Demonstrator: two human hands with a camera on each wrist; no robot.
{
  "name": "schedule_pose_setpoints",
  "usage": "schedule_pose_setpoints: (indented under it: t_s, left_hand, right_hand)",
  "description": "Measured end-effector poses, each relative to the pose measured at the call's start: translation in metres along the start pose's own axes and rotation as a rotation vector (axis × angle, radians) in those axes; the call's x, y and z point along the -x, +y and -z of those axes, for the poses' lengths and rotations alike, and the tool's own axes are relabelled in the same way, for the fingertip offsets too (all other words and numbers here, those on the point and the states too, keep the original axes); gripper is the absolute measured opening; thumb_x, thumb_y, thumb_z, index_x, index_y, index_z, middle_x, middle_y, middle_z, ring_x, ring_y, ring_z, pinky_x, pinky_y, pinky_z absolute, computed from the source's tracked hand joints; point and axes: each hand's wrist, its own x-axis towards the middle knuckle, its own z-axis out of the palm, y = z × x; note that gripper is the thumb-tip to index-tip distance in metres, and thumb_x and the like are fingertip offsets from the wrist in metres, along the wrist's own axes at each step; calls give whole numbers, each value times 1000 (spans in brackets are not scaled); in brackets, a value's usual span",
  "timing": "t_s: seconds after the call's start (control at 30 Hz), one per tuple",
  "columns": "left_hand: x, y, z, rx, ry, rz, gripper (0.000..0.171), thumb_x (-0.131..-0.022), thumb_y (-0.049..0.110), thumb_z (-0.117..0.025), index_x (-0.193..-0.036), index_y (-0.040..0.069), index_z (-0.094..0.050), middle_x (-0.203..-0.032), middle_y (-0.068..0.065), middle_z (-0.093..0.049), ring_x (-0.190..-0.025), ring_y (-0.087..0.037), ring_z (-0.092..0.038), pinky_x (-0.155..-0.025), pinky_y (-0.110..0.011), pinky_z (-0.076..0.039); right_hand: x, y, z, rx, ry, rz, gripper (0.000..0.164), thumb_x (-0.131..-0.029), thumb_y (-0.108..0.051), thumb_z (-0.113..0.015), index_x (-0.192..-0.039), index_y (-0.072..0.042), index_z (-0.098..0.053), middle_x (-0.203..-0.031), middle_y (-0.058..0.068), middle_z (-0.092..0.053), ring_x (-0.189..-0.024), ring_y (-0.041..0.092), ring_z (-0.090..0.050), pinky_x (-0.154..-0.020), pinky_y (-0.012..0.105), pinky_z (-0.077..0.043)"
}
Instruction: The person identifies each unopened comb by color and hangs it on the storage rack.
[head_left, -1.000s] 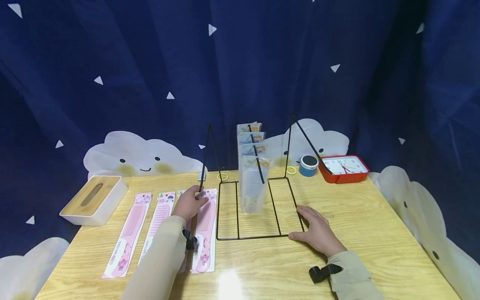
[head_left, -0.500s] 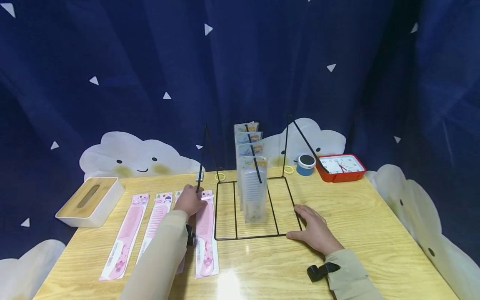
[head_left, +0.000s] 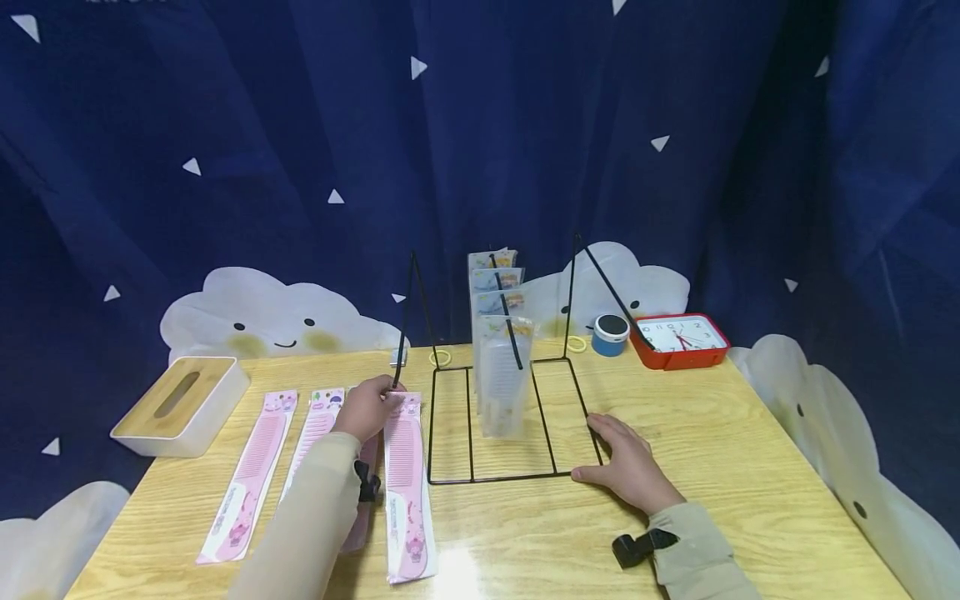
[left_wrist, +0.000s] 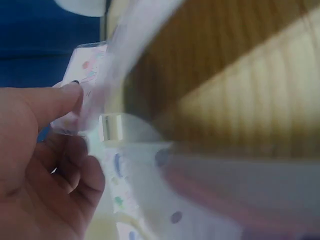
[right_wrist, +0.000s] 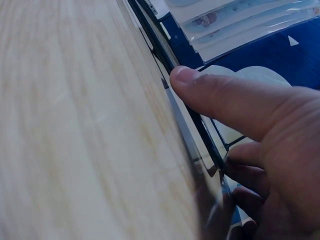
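Observation:
My left hand [head_left: 366, 410] pinches the top of a packaged pink comb [head_left: 406, 492] between thumb and fingers, right at the front tip of the left prong of a black wire rack [head_left: 491, 478]. In the left wrist view the package's header [left_wrist: 90, 70] shows between thumb and fingers. Another packaged comb [head_left: 360, 525] is partly hidden beneath the left forearm. My right hand [head_left: 626, 467] rests at the rack's front right corner, thumb by the front bar and fingers along the side bar. Several clear packages [head_left: 504, 375] hang in a row on the middle prong.
Two more packaged pink combs [head_left: 255, 475] lie on the table at the left. A tissue box [head_left: 180, 404] stands behind them. At the back right are a blue round speaker [head_left: 610, 335] and a red clock [head_left: 678, 360]. Yellow rings [head_left: 440, 358] lie behind the rack.
The left hand has shifted slightly left and toward me, and the held comb's lower end has come nearer the front. The hanging packages have swung a little. The right hand has stayed put.

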Motion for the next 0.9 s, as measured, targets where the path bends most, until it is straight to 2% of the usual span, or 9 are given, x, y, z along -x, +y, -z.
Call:
schedule_pose_setpoints:
  t_s: [0.1,0.27,0.5,0.63,0.77,0.9]
  left_hand:
    - [6,1,10,61,0,7,13,-98,16,-66,-108,8,-69,-96,-8,-71,-80,-23,-61,-70,-40,-50]
    - [21,6,25,186,-4,23,17,-99,20,-65,-112,9,-68,-106,-6,-70,-97,-23,-65,-81,-41,-54]
    - [46,22,37,493,-10,43,24,-96,19,-70,-116,6,-66,-104,-7,-69,-89,-20,-63,-80,-37,-55]
    - [64,36,44,619,-10,36,26,-95,22,-71,-114,5,-66,-100,-8,-65,-88,-20,-59,-80,-33,-54]
    - [83,52,53,661,36,13,21,-94,21,-72,-108,6,-68,-96,-9,-62,-86,-21,-56,-77,-31,-53]
    - [100,66,63,648,107,-41,15,-94,18,-72,-102,6,-71,-90,-7,-61,-80,-19,-54,-70,-29,-50]
  right_hand:
    - [0,-1,0,-5,1,-7,96,-73,-41,-88,-148,2,-45,-154,24,-40,-143,46,-30,-111,67,-18]
    - [0,-3,0,-7,-3,-9,97,-73,-42,-88,-148,3,-45,-153,25,-40,-143,46,-30,-111,67,-18]
    - [1,-2,1,4,4,15,96,-73,-43,-88,-147,3,-46,-152,25,-42,-142,47,-31,-111,67,-18]
    - [0,0,0,2,5,12,96,-74,-42,-88,-147,3,-46,-152,25,-42,-142,47,-32,-111,67,-18]
    - [0,1,-1,2,-1,4,96,-74,-42,-88,-147,3,-45,-152,25,-41,-142,47,-31,-111,67,-18]
    - [0,0,1,5,-4,0,96,-74,-42,-88,-147,3,-45,-152,26,-41,-142,47,-31,-111,67,-19]
